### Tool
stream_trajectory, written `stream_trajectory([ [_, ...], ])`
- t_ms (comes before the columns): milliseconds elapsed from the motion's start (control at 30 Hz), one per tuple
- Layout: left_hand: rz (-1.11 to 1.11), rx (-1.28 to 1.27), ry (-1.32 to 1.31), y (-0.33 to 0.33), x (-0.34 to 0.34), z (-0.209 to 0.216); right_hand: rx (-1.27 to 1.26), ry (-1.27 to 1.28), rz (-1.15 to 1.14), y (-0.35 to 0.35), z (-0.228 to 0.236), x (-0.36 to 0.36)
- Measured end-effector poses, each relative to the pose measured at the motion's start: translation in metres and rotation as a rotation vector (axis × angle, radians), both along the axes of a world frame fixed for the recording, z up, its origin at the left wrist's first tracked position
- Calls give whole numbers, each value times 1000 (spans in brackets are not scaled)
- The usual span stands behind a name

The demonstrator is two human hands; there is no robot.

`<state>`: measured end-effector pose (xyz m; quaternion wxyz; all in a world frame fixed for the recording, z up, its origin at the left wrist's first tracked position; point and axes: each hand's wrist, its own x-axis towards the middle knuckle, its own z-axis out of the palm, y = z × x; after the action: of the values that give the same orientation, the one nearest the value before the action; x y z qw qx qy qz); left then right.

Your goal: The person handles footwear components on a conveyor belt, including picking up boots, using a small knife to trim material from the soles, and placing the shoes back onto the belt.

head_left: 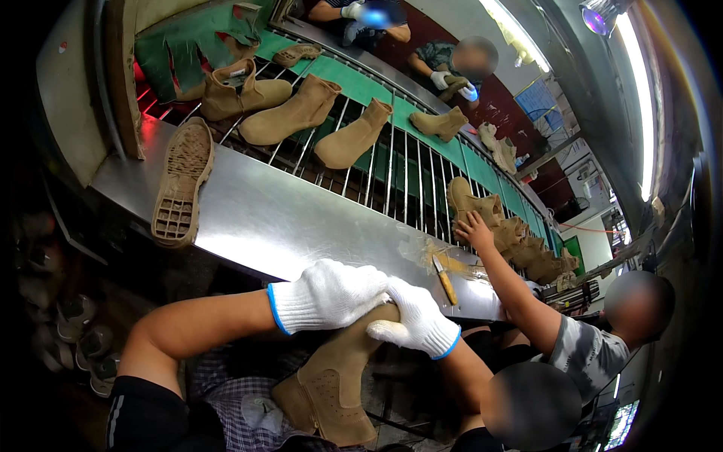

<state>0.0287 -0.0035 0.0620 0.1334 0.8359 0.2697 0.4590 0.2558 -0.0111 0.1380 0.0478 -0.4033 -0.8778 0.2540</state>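
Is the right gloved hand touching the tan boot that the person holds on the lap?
Touching. In the head view, the right hand wraps its fingers over the tan boot at its upper part, with no gap; the left hand presses there too.

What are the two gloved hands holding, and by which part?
Both hold one tan suede boot. The left hand and right hand grip its upper shaft near the opening; heel and sole point down toward the person's lap.

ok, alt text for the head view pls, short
Two white-gloved hands, left and right, grip a tan suede boot below the edge of a steel bench. Beyond it, more tan boots lie on a barred conveyor, a rubber sole rests on the bench, and a co-worker's bare hand reaches for a boot.
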Motion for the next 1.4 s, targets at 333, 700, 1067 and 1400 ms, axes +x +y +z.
stream_trajectory([
  [333, -29, 93, -103, -5, -12, -29, 226, -226, 112, 5, -15, -2],
  [700, -178, -311, -289, -25, -34, -47, 160, 277, 23, -8, -21, 20],
  [1067, -338, -707, -106, -59, -44, -17, 187, 287, 44, -13, -11, 20],
  [1400, -36, -485, -63, -95, -32, -4, 210, 275, 73, -12, -9, 16],
])
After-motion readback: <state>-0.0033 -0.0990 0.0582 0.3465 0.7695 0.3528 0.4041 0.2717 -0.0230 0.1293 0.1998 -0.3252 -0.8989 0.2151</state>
